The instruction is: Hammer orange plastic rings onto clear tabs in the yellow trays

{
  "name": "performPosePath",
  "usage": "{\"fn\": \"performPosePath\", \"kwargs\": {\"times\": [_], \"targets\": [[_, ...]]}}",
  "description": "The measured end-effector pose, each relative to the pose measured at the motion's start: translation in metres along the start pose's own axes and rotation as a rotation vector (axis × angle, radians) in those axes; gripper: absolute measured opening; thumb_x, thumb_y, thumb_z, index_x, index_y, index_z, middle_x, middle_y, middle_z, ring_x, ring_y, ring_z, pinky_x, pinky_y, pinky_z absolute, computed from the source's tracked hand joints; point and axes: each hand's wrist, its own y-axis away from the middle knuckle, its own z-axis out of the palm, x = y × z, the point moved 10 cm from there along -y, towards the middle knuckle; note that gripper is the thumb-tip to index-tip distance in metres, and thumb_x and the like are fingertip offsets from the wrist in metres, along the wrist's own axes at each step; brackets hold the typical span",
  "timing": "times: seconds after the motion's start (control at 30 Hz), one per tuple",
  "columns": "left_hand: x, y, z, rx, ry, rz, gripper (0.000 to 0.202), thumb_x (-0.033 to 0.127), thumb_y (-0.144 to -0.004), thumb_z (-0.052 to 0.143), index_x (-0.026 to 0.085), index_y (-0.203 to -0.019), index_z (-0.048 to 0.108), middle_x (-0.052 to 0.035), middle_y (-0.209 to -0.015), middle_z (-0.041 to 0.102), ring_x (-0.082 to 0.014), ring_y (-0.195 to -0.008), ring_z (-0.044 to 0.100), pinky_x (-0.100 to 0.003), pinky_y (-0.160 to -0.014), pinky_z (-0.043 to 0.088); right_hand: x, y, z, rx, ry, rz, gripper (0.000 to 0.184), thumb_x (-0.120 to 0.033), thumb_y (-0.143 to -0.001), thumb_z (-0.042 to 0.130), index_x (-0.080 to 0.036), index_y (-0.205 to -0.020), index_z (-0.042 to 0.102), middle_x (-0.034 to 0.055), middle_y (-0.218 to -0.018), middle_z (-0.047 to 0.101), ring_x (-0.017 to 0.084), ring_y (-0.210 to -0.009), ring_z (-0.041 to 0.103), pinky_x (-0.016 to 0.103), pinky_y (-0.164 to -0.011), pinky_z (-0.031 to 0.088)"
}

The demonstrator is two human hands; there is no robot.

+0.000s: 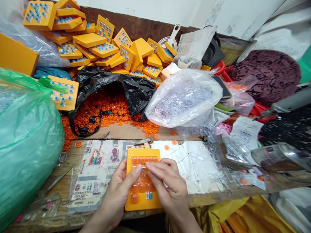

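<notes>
An orange plastic tray (142, 157) with round orange rings set in its cells lies on the table edge in front of me. My left hand (119, 195) grips its left side, thumb laid over the cells. My right hand (168, 186) rests on the tray's right part, fingers pressed together on the middle cells, seemingly over a small clear piece. Loose orange rings (105, 115) spill from a black bag (136, 89) just behind the tray.
A clear bag of transparent pieces (183, 97) sits behind to the right. Stacked orange trays (96, 46) pile up at the back. A big green bag (16, 146) fills the left. Printed sheets (99, 169) cover the table; clutter and a metal tin (282, 157) lie right.
</notes>
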Motion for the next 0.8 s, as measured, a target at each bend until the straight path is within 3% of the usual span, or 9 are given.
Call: {"fn": "performPosePath", "kwargs": {"times": [0.07, 0.13, 0.27, 0.33, 0.43, 0.53, 0.6, 0.7, 0.8], "targets": [[0.004, 0.001, -0.003, 0.031, -0.035, 0.037, 0.045, 0.03, -0.073, 0.077, 0.017, -0.11, 0.057, -0.0115, -0.11, 0.071, -0.0285, -0.101, 0.067, -0.038, -0.088, 0.054, 0.003, 0.004, -0.006, 0.094, 0.042, 0.037, 0.045, -0.005, -0.078, 0.066, -0.034, -0.112, 0.068, 0.0026, -0.098, 0.072, 0.02, -0.092, 0.06, 0.038, -0.083, 0.05], [0.007, 0.003, -0.006, 0.059, -0.083, 0.074, 0.046, 0.031, -0.072, 0.078, 0.017, -0.111, 0.057, -0.0116, -0.109, 0.071, -0.0293, -0.1, 0.068, -0.037, -0.085, 0.055, 0.021, 0.009, -0.008, 0.158, -0.045, 0.217, 0.051, -0.013, -0.078, 0.07, -0.031, -0.124, 0.06, 0.0068, -0.114, 0.066, 0.022, -0.106, 0.059, 0.039, -0.089, 0.05], [0.014, 0.005, -0.014, 0.148, -0.232, 0.172, 0.051, 0.029, -0.068, 0.08, 0.018, -0.112, 0.058, -0.0106, -0.108, 0.072, -0.029, -0.1, 0.068, -0.032, -0.084, 0.055, 0.057, 0.03, 0.033, 0.016, -0.67, 0.737, 0.059, -0.031, -0.077, 0.074, -0.025, -0.129, 0.048, 0.0102, -0.125, 0.063, 0.026, -0.112, 0.062, 0.041, -0.093, 0.051], [0.015, 0.005, -0.016, 0.186, -0.278, 0.211, 0.053, 0.026, -0.066, 0.081, 0.018, -0.114, 0.059, -0.0101, -0.108, 0.072, -0.0283, -0.1, 0.068, -0.03, -0.085, 0.055, 0.057, 0.033, 0.04, 0.023, -0.803, 0.794, 0.056, -0.032, -0.075, 0.075, -0.022, -0.124, 0.05, 0.0104, -0.121, 0.066, 0.027, -0.11, 0.064, 0.042, -0.095, 0.05], [0.009, 0.004, -0.013, 0.181, -0.256, 0.194, 0.054, 0.026, -0.067, 0.081, 0.017, -0.116, 0.059, -0.0104, -0.109, 0.072, -0.0284, -0.1, 0.068, -0.03, -0.084, 0.055, 0.059, 0.03, 0.028, 0.019, -0.662, 0.757, 0.055, -0.036, -0.075, 0.074, -0.022, -0.123, 0.052, 0.0103, -0.119, 0.068, 0.026, -0.107, 0.065, 0.039, -0.09, 0.053], [0.0, 0.002, -0.009, 0.135, -0.188, 0.103, 0.055, 0.027, -0.068, 0.081, 0.017, -0.117, 0.058, -0.0109, -0.108, 0.072, -0.029, -0.102, 0.067, -0.031, -0.084, 0.055, 0.072, 0.02, -0.013, -0.046, -0.165, 0.635, 0.055, -0.047, -0.076, 0.068, -0.021, -0.123, 0.057, 0.01, -0.114, 0.071, 0.025, -0.095, 0.07, 0.038, -0.078, 0.057], [-0.007, 0.002, -0.006, 0.089, -0.114, 0.017, 0.054, 0.028, -0.069, 0.08, 0.017, -0.117, 0.056, -0.0111, -0.107, 0.073, -0.0292, -0.101, 0.068, -0.034, -0.085, 0.056, 0.089, 0.013, -0.059, 0.038, 0.098, 0.586, 0.051, -0.045, -0.074, 0.068, -0.023, -0.12, 0.062, 0.0105, -0.118, 0.068, 0.028, -0.098, 0.067, 0.045, -0.083, 0.053], [-0.009, 0.002, -0.006, 0.08, -0.004, -0.055, 0.053, 0.026, -0.073, 0.078, 0.018, -0.12, 0.054, -0.011, -0.105, 0.073, -0.0291, -0.095, 0.07, -0.039, -0.083, 0.058, 0.115, 0.006, -0.117, 0.151, 0.332, 0.556, 0.022, -0.025, -0.071, 0.068, -0.023, -0.093, 0.074, 0.0116, -0.107, 0.071, 0.036, -0.118, 0.051, 0.06, -0.105, 0.025], [-0.012, 0.001, -0.015, 0.149, 0.076, -0.12, 0.054, 0.022, -0.075, 0.075, 0.017, -0.125, 0.052, -0.0118, -0.105, 0.073, -0.0288, -0.092, 0.071, -0.042, -0.084, 0.058, 0.133, 0.0, -0.136, 0.142, 0.411, 0.528, 0.014, -0.013, -0.069, 0.062, -0.023, -0.068, 0.072, 0.0097, -0.077, 0.071, 0.036, -0.107, 0.054, 0.061, -0.104, 0.017]]}}
